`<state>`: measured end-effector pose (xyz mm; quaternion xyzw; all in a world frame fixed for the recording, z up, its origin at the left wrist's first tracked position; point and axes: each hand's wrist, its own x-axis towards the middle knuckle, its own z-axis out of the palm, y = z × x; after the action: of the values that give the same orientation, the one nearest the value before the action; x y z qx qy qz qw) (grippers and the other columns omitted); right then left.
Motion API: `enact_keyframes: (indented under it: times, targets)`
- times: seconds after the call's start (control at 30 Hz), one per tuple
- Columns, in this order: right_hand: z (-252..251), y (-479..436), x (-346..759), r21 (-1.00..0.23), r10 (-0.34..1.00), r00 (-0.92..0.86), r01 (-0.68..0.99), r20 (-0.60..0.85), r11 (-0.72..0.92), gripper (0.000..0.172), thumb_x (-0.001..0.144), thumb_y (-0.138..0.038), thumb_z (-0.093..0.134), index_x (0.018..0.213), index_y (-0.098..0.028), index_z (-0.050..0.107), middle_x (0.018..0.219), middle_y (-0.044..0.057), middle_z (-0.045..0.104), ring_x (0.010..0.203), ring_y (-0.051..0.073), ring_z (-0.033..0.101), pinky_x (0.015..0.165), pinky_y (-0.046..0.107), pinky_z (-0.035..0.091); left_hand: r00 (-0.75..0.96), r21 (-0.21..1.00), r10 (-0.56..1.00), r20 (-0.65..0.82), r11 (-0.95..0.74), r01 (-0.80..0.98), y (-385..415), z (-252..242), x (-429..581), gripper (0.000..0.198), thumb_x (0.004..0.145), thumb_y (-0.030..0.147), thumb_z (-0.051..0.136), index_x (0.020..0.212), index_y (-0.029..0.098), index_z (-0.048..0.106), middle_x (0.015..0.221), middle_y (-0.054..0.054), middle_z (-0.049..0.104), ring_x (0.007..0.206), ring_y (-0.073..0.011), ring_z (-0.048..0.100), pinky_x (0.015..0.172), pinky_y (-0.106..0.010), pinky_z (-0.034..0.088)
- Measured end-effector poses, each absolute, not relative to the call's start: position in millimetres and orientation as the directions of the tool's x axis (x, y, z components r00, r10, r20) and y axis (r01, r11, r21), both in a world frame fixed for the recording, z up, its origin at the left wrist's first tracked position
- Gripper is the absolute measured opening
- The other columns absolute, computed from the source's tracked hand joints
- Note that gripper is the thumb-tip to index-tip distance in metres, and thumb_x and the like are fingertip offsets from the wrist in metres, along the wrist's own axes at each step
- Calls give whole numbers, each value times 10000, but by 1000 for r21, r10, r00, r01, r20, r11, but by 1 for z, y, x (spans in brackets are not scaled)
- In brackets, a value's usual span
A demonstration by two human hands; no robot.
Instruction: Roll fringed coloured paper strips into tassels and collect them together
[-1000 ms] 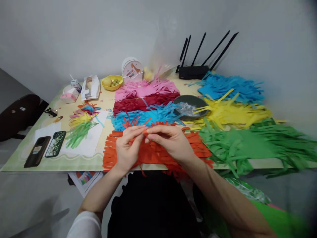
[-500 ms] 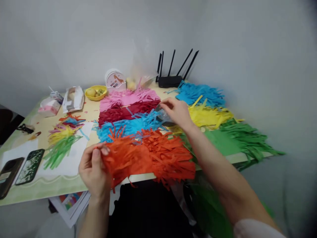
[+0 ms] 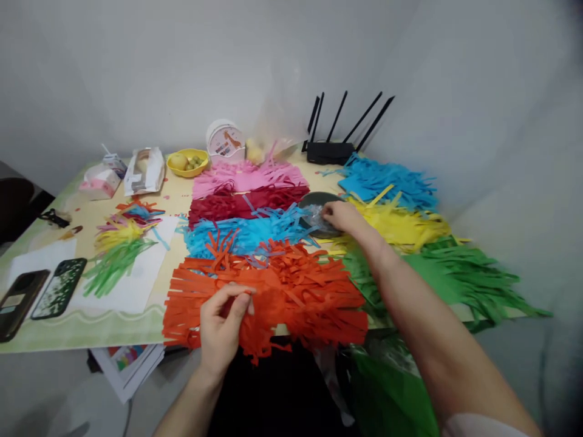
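My left hand (image 3: 223, 328) pinches a strip of the orange fringed paper (image 3: 291, 291) at the table's near edge. Stretched forward, my right hand (image 3: 342, 216) has its fingertips in a dark round bowl (image 3: 319, 200) that holds something shiny and crinkled; whether they grip any of it is hidden. Around the bowl lie fringed sheets: light blue (image 3: 246, 233), dark red (image 3: 241, 203), pink (image 3: 248, 176), yellow (image 3: 401, 221), green (image 3: 460, 279) and another blue one (image 3: 387, 182).
Two phones (image 3: 40, 294) lie at the near left beside white paper with a bundle of coloured strips (image 3: 121, 243). At the back stand a yellow fruit bowl (image 3: 186, 162), a round tin (image 3: 224, 141), small cartons (image 3: 102, 179) and a black router (image 3: 330, 152). Papers (image 3: 127, 364) stick out under the table.
My right hand left the orange paper and reached out to the dark bowl. My left hand kept the orange fringe, first drawing it left, then back toward the middle.
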<state>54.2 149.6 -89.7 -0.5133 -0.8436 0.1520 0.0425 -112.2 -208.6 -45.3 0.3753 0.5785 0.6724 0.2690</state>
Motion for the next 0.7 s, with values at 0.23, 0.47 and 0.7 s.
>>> enact_keyframes:
  times: [0.23, 0.47, 0.7]
  targets:
    - [-74, 135, 74, -498, 898, -440, 785, -30, 368, 268, 876, -219, 506, 1050, -111, 678, 840, 114, 759, 682, 180, 695, 686, 281, 514, -562, 991, 818, 125, -135, 24, -213, -51, -112, 177, 903, 339, 683, 859, 186, 760, 623, 22, 648, 638, -90, 608, 712, -178, 490]
    - [-17, 116, 134, -654, 534, -735, 652, -418, 384, 509, 717, -661, 659, 686, -155, 706, 481, 22, 579, 414, 123, 486, 451, 258, 398, -590, 993, 799, 117, -113, 44, -218, -55, -120, 165, 905, 329, 678, 848, 188, 744, 626, 27, 639, 653, -96, 610, 743, -186, 497]
    - [-58, 142, 70, -278, 794, -538, 839, -284, 468, 265, 946, -363, 609, 936, -116, 703, 890, 82, 714, 796, 174, 662, 722, 284, 524, -568, 989, 810, 146, -125, 76, -217, -52, -115, 167, 903, 318, 677, 823, 186, 740, 628, 25, 648, 676, -103, 624, 801, -202, 509]
